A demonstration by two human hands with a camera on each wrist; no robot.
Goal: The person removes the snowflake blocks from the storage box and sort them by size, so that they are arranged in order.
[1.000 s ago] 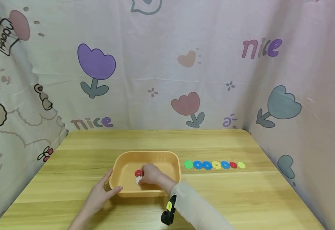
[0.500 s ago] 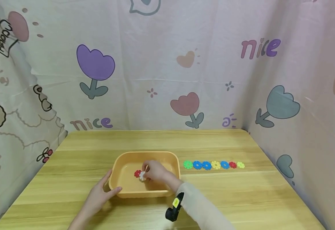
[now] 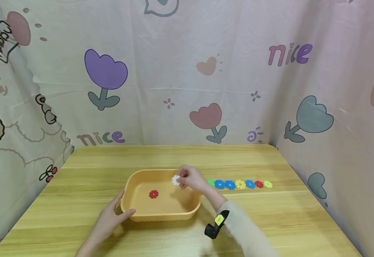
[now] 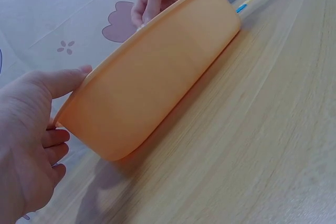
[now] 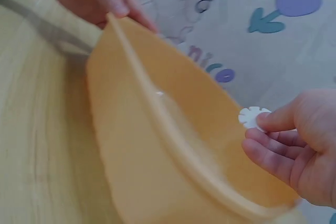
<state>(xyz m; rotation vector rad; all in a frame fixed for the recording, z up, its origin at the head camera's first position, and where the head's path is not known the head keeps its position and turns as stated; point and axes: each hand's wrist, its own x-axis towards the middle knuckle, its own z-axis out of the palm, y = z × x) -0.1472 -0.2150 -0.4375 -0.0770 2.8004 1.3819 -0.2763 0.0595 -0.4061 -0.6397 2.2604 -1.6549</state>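
In the head view, my right hand [image 3: 191, 178] pinches a white snowflake disc [image 3: 175, 180] between thumb and fingers, above the right back part of an orange plastic basin [image 3: 161, 216]. The right wrist view shows the notched edge of that white disc [image 5: 252, 116] beyond the thumb. My left hand [image 3: 108, 219] grips the basin's left end, thumb on the rim and the other fingers against the outside, as the left wrist view shows [image 4: 31, 129]. A red snowflake disc [image 3: 153, 194] lies flat on the basin floor.
Right of the basin, several snowflake discs lie in a row on the wooden table [image 3: 270, 221]: a green one [image 3: 210, 182] partly behind my right wrist, then blue [image 3: 219, 184], yellow [image 3: 240, 184], red [image 3: 259, 184] and yellow-green ones. A printed curtain [image 3: 161, 117] hangs behind.
My right hand has lifted the white disc off the basin floor beside the red disc and carried it up and to the right. The left hand has stayed on the basin.
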